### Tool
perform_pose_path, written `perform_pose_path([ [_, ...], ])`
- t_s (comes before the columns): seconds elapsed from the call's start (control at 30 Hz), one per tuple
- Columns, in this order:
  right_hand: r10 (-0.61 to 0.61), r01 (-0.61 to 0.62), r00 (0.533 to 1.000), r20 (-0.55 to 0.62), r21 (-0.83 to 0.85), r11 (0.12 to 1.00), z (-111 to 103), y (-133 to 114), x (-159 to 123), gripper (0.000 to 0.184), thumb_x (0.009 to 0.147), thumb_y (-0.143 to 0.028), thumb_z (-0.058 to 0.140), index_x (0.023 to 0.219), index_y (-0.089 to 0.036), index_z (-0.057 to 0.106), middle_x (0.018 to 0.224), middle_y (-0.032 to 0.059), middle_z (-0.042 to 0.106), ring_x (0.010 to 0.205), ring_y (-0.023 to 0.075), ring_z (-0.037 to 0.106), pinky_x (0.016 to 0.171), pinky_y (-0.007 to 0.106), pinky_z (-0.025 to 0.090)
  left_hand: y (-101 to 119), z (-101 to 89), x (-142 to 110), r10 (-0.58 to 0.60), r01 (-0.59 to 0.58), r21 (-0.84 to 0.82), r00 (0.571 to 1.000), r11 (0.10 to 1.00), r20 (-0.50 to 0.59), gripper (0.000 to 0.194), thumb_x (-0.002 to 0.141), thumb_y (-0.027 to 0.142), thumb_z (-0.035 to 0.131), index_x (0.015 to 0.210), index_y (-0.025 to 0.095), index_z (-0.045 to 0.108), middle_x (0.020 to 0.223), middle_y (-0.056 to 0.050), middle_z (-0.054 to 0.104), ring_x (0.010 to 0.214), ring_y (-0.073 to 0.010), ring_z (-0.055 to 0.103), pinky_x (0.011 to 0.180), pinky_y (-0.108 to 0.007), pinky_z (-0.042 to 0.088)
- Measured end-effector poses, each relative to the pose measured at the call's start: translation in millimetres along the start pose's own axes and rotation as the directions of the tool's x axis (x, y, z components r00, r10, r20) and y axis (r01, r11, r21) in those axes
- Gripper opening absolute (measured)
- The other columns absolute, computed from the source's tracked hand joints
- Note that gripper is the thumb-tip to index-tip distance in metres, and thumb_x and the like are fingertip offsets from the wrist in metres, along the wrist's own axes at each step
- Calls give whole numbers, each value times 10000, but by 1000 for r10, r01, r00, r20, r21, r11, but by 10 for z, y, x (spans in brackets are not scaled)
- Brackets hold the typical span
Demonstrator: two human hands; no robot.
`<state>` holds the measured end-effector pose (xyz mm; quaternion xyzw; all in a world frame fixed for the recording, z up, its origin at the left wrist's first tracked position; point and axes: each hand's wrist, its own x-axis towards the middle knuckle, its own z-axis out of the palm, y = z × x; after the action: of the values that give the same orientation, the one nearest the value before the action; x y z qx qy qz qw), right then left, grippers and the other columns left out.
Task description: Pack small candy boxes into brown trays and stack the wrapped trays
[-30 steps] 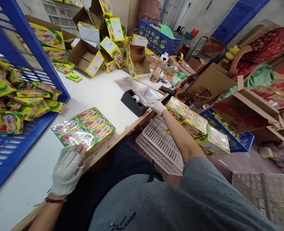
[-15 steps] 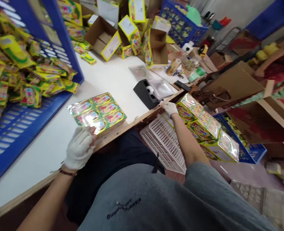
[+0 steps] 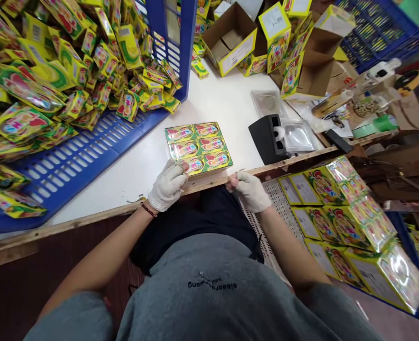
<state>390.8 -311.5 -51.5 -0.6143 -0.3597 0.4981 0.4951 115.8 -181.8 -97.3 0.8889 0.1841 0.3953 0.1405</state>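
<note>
A yellow-green display box [image 3: 199, 147] lies on the white table, with several small candy-like packs showing through its shiny top. My left hand [image 3: 168, 184], in a white glove with bare fingertips, is curled at the box's near left corner. A thin loop shows by its fingers; whether it grips the box cannot be told. My right hand [image 3: 251, 191], gloved the same way, is closed at the table's front edge, right of the box. A thin strand shows above its fingers, but what they pinch is too small to make out.
A blue crate [image 3: 124, 142] heaped with small yellow packs fills the left. Opened cartons [image 3: 231, 40] crowd the back. A black tape dispenser [image 3: 266, 139] sits right of the box. Wrapped display boxes [image 3: 337, 208] are stacked at the lower right, beside a white perforated basket [image 3: 277, 199].
My right hand has come from beside the stacked boxes to the table edge near the display box. The left hand stays at the box's near corner. The camera has turned left.
</note>
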Motion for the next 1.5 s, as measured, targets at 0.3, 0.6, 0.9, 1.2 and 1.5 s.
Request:
perform_pose_path([
  [0.3,144,-135,990,-9,292,947,987,47,135,573,520,-659,948,687,-210,634,645,-18,606,636,119,562,561,239,428,109,-183,149,20,-32,173,998,984,67,204,924,124,578,1079,196,690,989,-104,663,956,-253,622,867,-417,563],
  [0.6,154,-139,987,-38,266,954,1018,130,188,491,591,-606,901,677,-209,624,642,-20,625,606,103,561,550,222,442,360,-329,342,-63,-106,394,917,913,393,329,980,147,557,1250,248,715,1004,-109,641,939,-271,593,790,-403,496],
  [0.9,272,-287,957,-95,-209,935,933,42,239,347,866,-341,783,619,-203,581,505,-37,605,454,91,579,451,182,434,269,-18,459,-184,68,393,946,917,265,297,999,446,602,907,192,728,901,-117,648,883,-296,583,705,-399,364],
  [1.2,367,-350,930,-8,274,895,542,61,328,570,870,-697,763,724,-223,482,628,3,642,470,126,630,393,210,492,-251,-361,913,-118,96,121,975,988,188,189,930,354,664,895,172,699,921,-75,633,849,-219,601,764,-370,502],
  [1.5,-268,59,926,-264,-602,796,154,-395,1173,246,930,-366,696,1057,-156,689,1197,185,726,1100,302,698,991,452,572,-513,-198,714,-456,450,88,886,889,82,267,1003,297,508,1088,148,712,1057,-110,671,1073,-266,659,1004,-427,573],
])
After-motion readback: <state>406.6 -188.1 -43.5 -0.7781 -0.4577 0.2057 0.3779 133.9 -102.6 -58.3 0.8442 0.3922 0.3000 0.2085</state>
